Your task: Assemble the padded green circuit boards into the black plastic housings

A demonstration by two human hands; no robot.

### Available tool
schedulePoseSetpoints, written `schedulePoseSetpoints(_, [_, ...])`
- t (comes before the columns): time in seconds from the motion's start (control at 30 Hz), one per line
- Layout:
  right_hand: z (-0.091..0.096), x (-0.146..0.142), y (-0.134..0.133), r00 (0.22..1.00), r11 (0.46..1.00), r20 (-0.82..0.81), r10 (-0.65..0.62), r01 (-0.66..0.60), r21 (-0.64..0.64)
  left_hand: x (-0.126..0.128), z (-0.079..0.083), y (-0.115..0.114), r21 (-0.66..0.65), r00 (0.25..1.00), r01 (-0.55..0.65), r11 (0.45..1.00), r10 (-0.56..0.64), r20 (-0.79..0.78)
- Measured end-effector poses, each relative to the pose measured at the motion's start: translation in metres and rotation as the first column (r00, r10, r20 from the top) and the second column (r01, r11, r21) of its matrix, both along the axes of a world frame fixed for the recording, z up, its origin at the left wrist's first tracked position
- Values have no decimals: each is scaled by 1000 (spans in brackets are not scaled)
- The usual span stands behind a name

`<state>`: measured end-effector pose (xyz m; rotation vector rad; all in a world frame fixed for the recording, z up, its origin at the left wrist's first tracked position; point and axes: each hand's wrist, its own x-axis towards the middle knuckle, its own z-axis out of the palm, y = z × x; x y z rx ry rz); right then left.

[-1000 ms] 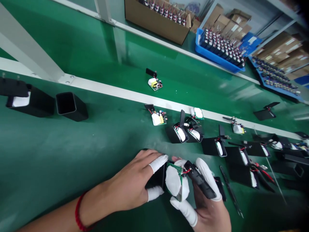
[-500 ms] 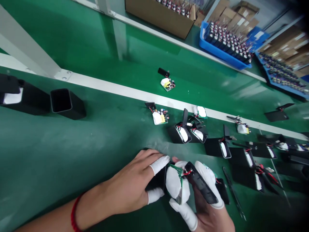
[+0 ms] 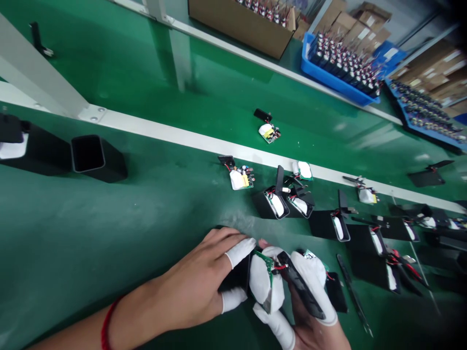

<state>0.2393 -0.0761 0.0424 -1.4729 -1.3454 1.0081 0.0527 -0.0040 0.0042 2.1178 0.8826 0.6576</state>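
While your left hand [image 3: 199,282] clamps the black case [image 3: 237,277] flat against the belt [image 3: 109,233], capped thumb and forefinger pinching its open end, your right hand [image 3: 310,311] is closed on the board [image 3: 263,282] and the black lid [image 3: 304,291] wired to it. The board, padded white, sits right at the case mouth, touching it, between both sets of fingertips; whether it is partly inside I cannot tell. The lid lies across your right fingers, tilted away from the case.

Left of your hands the belt is bare green, with open room toward the near edge. Just right of your right hand lies a thin black strip [image 3: 353,296], and beyond it a crowded row of cases [image 3: 328,223] with boards half in, running off to the right.

Farther up, a loose board [image 3: 240,179] lies beside the white rail [image 3: 182,138], and another [image 3: 269,132] lies past it on the far lane. At far left an empty case [image 3: 97,158] rests on its side. At the far edge stand a cardboard box [image 3: 237,24] and blue trays [image 3: 339,68] of parts.
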Motion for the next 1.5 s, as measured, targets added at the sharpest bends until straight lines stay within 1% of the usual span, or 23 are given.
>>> schedulePoseSetpoints(0.07, [0, 1, 2, 1000, 1000, -6, 5, -5, -12, 0, 0, 0, -9, 1000, 2, 1000, -2, -3])
schedulePoseSetpoints(0.2, [-4, 19, 4, 980, 984, 105, 171, -174, 22, 1, 1, 0, -1, 1000, 2, 1000, -2, 9])
schedulePoseSetpoints(0.27, [-7, 27, 6, 964, 972, 155, 218, -228, 54, 1, 1, 0, 2, 1000, 4, 1000, -4, 3])
schedulePoseSetpoints(0.47, [-15, 34, 10, 944, 950, 229, 235, -273, 151, 1, -1, -1, 22, 1000, -11, 1000, 11, 14])
schedulePoseSetpoints(0.6, [-18, 39, 6, 931, 958, 289, 222, -264, 113, 1, -1, -1, 25, 1000, -9, 1000, 9, 9])
schedulePoseSetpoints(0.67, [-16, 39, 4, 887, 956, 409, 212, -275, 100, 1, 0, -1, 23, 1000, -3, 1000, 3, 13])
schedulePoseSetpoints(0.73, [-10, 36, 4, 781, 941, 596, 186, -317, 122, 1, 1, 0, 22, 1000, -1, 1000, 1, 25])
schedulePoseSetpoints(0.8, [-4, 33, 7, 648, 901, 745, 161, -404, 157, 1, 0, -1, 31, 999, -9, 999, 8, 44])
schedulePoseSetpoints(0.83, [-2, 31, 9, 630, 900, 758, 170, -413, 141, 0, -1, -1, 39, 999, -14, 999, 12, 39])
schedulePoseSetpoints(0.87, [0, 30, 11, 683, 909, 699, 211, -401, 117, 0, -2, -2, 58, 999, -24, 998, 22, 30])
schedulePoseSetpoints(0.9, [0, 29, 12, 774, 924, 578, 258, -373, 86, 0, -3, -3, 73, 999, -32, 997, 31, 15])
schedulePoseSetpoints(0.93, [-1, 29, 13, 862, 940, 419, 287, -337, 50, 0, -5, -5, 88, 999, -36, 995, 36, 3])
schedulePoseSetpoints(0.97, [-3, 29, 12, 921, 950, 253, 295, -311, 22, 0, -6, -5, 98, 999, -40, 994, 41, -11])
schedulePoseSetpoints(1.03, [-10, 27, 8, 960, 960, -22, 280, -279, 32, 0, -8, -7, 111, 998, -57, 992, 59, -16])
schedulePoseSetpoints(1.07, [-14, 25, 4, 963, 969, -111, 246, -243, 43, 0, -8, -7, 115, 998, -61, 991, 63, -15])
schedulePoseSetpoints(1.13, [-21, 16, -6, 961, 993, -255, 110, -116, -7, 1, -7, -6, 118, 997, -67, 991, 70, -16])
schedulePoseSetpoints(1.17, [-23, 9, -10, 953, 997, -300, 40, -58, -51, 1, -7, -5, 113, 997, -65, 992, 68, -22])
schedulePoseSetpoints(1.23, [-24, -7, -14, 942, 989, -314, -115, 77, -128, 2, -6, -4, 90, 998, -54, 994, 57, -25])
schedulePoseSetpoints(1.3, [-21, -25, -12, 882, 947, -355, -310, 251, -201, 2, -5, -4, 77, 998, -50, 996, 52, -22])
schedulePoseSetpoints(1.37, [-17, -39, -5, 747, 867, -441, -497, 406, -289, 3, -4, -3, 70, 999, -45, 997, 47, -18])
schedulePoseSetpoints(1.4, [-16, -44, -1, 700, 836, -457, -548, 440, -328, 3, -4, -3, 60, 999, -40, 997, 41, -19])
schedulePoseSetpoints(1.43, [-16, -48, 2, 686, 820, -451, -571, 444, -362, 3, -3, -2, 46, 999, -35, 998, 36, -20])
schedulePoseSetpoints(1.5, [-18, -52, 5, 711, 808, -400, -578, 431, -403, 3, -1, -2, 27, 999, -32, 999, 32, -15])
